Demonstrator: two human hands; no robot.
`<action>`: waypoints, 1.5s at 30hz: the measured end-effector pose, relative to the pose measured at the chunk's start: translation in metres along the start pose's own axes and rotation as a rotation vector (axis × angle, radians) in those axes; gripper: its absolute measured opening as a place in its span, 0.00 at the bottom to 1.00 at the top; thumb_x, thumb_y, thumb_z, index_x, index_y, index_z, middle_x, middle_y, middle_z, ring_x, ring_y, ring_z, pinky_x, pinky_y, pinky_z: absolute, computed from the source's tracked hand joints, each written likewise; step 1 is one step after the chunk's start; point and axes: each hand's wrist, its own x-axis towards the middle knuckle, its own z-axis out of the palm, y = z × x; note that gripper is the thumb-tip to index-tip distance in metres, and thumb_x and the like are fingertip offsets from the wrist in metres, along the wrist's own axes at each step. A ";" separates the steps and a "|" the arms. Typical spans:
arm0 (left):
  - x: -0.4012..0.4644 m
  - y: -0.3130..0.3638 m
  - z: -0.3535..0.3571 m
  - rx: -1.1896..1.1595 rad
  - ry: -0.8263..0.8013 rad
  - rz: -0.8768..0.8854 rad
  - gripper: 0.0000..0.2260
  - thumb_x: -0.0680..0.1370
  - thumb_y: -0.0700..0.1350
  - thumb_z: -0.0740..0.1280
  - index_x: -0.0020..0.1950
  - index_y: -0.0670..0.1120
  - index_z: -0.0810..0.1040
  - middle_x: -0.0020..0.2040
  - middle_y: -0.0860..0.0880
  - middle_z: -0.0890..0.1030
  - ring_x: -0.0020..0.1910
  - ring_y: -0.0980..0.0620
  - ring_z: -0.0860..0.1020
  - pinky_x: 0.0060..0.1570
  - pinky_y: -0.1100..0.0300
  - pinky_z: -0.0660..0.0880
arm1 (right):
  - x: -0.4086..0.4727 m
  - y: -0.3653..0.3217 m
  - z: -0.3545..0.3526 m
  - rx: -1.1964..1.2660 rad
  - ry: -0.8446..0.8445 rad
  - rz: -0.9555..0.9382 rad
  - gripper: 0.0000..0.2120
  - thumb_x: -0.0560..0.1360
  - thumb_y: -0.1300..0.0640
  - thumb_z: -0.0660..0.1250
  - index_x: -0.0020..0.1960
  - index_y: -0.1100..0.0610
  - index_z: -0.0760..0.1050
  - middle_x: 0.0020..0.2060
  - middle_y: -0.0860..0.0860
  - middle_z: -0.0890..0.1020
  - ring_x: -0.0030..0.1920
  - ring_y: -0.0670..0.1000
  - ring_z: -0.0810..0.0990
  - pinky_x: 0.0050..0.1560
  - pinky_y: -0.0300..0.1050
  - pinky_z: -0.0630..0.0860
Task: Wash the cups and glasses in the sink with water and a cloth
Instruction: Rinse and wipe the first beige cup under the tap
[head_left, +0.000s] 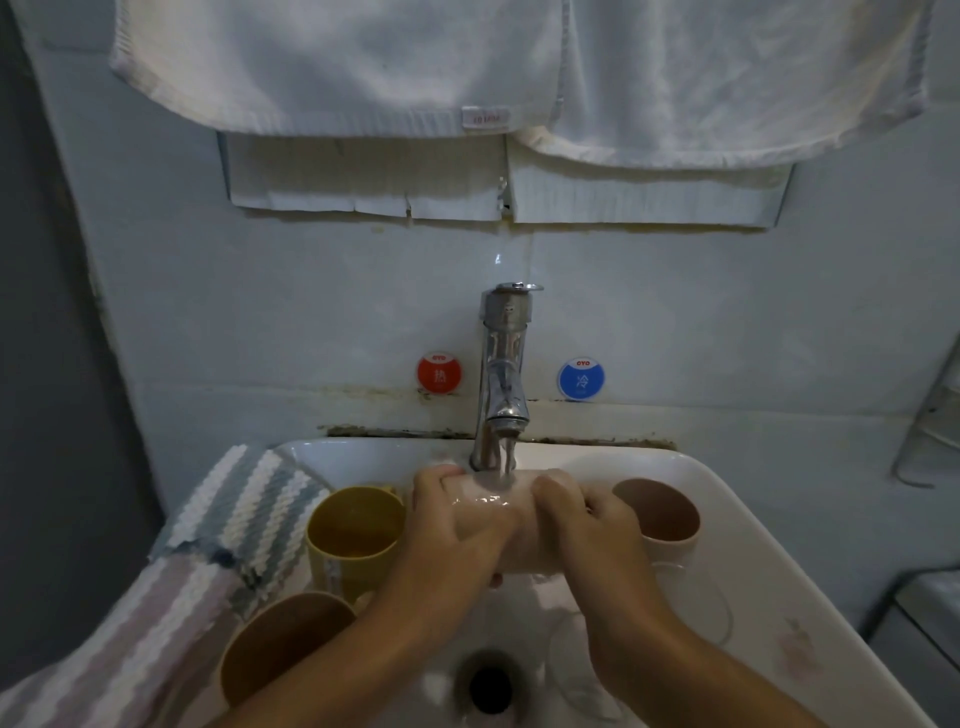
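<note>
— White sink (717, 499): what is being done?
— A pale cup (498, 525) is held under the tap (501, 374), gripped by left hand (457, 535) and right hand (592, 525) fingers; rinsing. Turning is probably needed next.

White sink (737, 525), wall-mounted. On left rim: striped cloth (244, 519), draped over the edge. In basin: yellow cup (353, 535) and brown cup (280, 644) at left, pink cup (662, 514) at right, possibly two clear glasses (691, 603) front right. Drain (488, 686) at centre front.
</note>
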 end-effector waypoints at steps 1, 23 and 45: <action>-0.001 -0.001 0.001 0.009 0.001 0.015 0.26 0.77 0.47 0.70 0.68 0.58 0.60 0.58 0.51 0.69 0.53 0.50 0.77 0.43 0.56 0.83 | 0.002 0.000 -0.001 0.001 0.011 -0.013 0.08 0.81 0.51 0.60 0.46 0.51 0.73 0.43 0.50 0.77 0.43 0.47 0.74 0.38 0.41 0.68; 0.007 0.002 -0.001 -0.256 0.184 -0.279 0.12 0.83 0.49 0.58 0.64 0.46 0.69 0.60 0.39 0.72 0.52 0.40 0.77 0.31 0.54 0.79 | 0.003 0.001 0.000 -0.044 -0.043 -0.139 0.10 0.83 0.55 0.59 0.50 0.52 0.79 0.44 0.48 0.81 0.45 0.45 0.77 0.41 0.40 0.73; 0.000 0.004 0.002 -0.054 0.143 -0.197 0.15 0.80 0.50 0.63 0.65 0.50 0.68 0.58 0.43 0.71 0.50 0.46 0.74 0.49 0.48 0.78 | -0.007 -0.007 0.002 -0.001 -0.023 -0.059 0.09 0.79 0.52 0.65 0.41 0.53 0.77 0.39 0.49 0.79 0.41 0.48 0.77 0.39 0.42 0.73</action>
